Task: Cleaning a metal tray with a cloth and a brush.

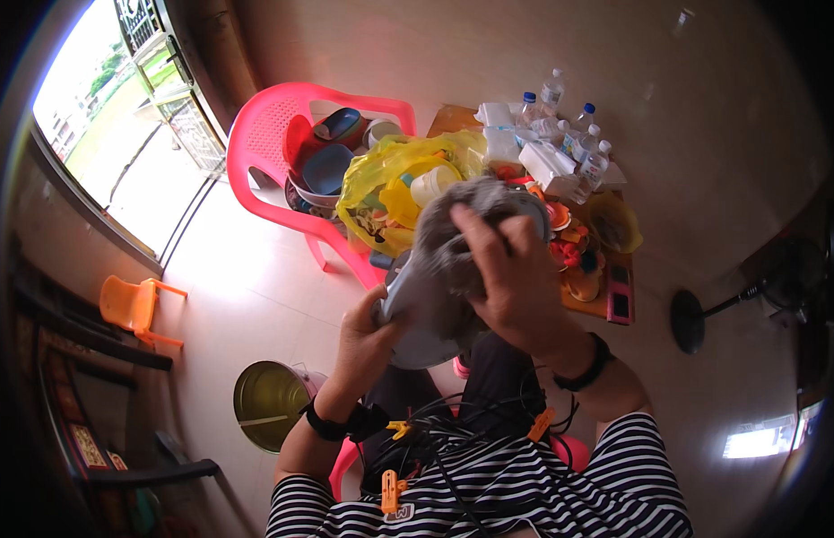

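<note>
My left hand (pixel 368 341) grips the edge of a light grey, rounded object (pixel 424 346), perhaps a basin or a lid. It is held up over my knees, and its exact kind is hard to tell because cloth and fingers cover much of it. Bunched against its surface is a grey cloth (pixel 434 225), held in my right hand (pixel 518 286); the fingers are slightly blurred. Just beyond the cloth, a yellow plastic bag (pixel 373 168) contains a white cup (pixel 432 186) and a yellow star-shaped piece (pixel 398 203).
A pink plastic armchair (pixel 255 144) holds blue bowls (pixel 327 168). Plastic bottles (pixel 594 165), tissue packs (pixel 548 165) and a phone (pixel 619 296) lie on a wooden table (pixel 585 309). A metal bucket (pixel 272 397), an orange small chair (pixel 131 302) and a black stand (pixel 687 321) surround me. Black cables (pixel 450 424) cross my lap.
</note>
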Demonstrator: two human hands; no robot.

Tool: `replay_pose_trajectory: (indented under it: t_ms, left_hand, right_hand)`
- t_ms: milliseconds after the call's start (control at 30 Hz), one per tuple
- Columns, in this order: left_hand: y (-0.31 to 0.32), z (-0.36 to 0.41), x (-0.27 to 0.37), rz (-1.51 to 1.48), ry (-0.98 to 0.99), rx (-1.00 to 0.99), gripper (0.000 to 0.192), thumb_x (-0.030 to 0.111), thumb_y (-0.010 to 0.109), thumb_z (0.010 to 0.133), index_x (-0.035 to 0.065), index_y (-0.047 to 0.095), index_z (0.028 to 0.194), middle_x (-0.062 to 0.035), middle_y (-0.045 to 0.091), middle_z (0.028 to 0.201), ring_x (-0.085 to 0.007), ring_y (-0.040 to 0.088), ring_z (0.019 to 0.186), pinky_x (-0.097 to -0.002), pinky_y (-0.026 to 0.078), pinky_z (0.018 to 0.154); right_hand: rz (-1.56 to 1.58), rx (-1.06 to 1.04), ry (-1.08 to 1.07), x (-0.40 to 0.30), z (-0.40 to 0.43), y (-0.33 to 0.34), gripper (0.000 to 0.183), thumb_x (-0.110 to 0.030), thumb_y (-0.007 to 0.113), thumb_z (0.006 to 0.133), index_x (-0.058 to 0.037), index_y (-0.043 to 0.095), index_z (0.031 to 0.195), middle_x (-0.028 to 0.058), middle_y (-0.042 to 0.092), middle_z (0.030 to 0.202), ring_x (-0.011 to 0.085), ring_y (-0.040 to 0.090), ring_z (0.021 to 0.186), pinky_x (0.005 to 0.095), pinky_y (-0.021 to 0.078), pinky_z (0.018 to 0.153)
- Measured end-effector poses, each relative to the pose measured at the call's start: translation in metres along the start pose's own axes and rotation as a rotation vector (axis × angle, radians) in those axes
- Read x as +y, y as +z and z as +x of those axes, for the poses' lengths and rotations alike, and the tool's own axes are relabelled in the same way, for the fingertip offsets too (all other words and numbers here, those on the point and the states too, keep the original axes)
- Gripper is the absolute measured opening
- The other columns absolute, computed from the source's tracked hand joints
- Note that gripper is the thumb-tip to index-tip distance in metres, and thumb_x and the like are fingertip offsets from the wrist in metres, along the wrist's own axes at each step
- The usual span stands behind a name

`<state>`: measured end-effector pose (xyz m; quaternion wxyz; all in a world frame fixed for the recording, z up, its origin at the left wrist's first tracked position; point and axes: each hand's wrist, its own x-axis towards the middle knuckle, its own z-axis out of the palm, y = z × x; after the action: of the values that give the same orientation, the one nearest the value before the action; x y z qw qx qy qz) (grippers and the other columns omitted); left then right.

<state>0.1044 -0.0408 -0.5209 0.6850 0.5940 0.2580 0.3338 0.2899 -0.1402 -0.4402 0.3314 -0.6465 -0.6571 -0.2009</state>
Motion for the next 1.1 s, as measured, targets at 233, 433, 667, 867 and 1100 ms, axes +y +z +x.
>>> replay_pose_trajectory:
  t_ms: [233, 433, 667, 867, 1100]
  left_hand:
    - [0.0, -0.001, 0.004, -0.043, 0.007, 0.03, 0.027, 0.001, 0.072, 0.086, 0.0002, 0.064, 0.112, -0.0027, 0.069, 0.095, -0.0097, 0.064, 0.086, -0.0255, 0.052, 0.076]
    - [0.002, 0.0, -0.007, 0.292, 0.107, 0.066, 0.015, 0.006, 0.071, 0.088, 0.002, 0.061, 0.098, -0.0021, 0.061, 0.077, -0.0067, 0.052, 0.069, -0.0253, 0.046, 0.061]
    - [0.003, 0.0, -0.004, 0.477, 0.244, 0.072, 0.016, 0.005, 0.073, 0.083, 0.0002, 0.061, 0.093, -0.0081, 0.054, 0.069, -0.0123, 0.049, 0.062, -0.0309, 0.044, 0.057]
    - [-0.016, -0.012, 0.004, 0.439, 0.267, 0.05, 0.013, 0.003, 0.073, 0.083, 0.0, 0.062, 0.09, -0.0065, 0.058, 0.072, -0.0104, 0.052, 0.065, -0.0281, 0.046, 0.059]
    - [-0.043, -0.032, 0.0, 0.144, 0.121, 0.036, 0.024, -0.002, 0.074, 0.081, -0.0014, 0.067, 0.105, -0.0027, 0.069, 0.093, -0.0102, 0.063, 0.087, -0.0269, 0.051, 0.079]
  right_hand:
    - [0.007, 0.266, -0.001, 0.021, 0.013, -0.013, 0.052, -0.015, 0.083, 0.061, -0.0065, 0.063, 0.109, 0.0153, 0.049, 0.11, 0.0347, 0.055, 0.102, 0.0422, 0.0508, 0.084]
    - [0.054, 0.01, -0.09, 0.013, 0.015, -0.018, 0.053, -0.013, 0.084, 0.059, -0.0008, 0.062, 0.106, 0.0178, 0.05, 0.114, 0.0356, 0.054, 0.103, 0.0439, 0.0482, 0.088]
    - [0.19, -0.126, -0.113, -0.004, 0.008, -0.013, 0.057, -0.009, 0.085, 0.055, -0.0047, 0.064, 0.108, 0.0153, 0.048, 0.118, 0.035, 0.05, 0.11, 0.0431, 0.046, 0.094]
    - [0.029, 0.066, -0.028, 0.046, 0.013, -0.023, 0.042, -0.008, 0.076, 0.063, -0.0044, 0.064, 0.104, 0.0151, 0.048, 0.116, 0.0327, 0.05, 0.111, 0.0407, 0.0435, 0.099]
    - [0.168, 0.112, 0.1, 0.076, -0.005, -0.022, 0.044, -0.014, 0.08, 0.071, -0.0071, 0.062, 0.111, 0.0166, 0.054, 0.121, 0.0336, 0.05, 0.12, 0.0435, 0.042, 0.102]
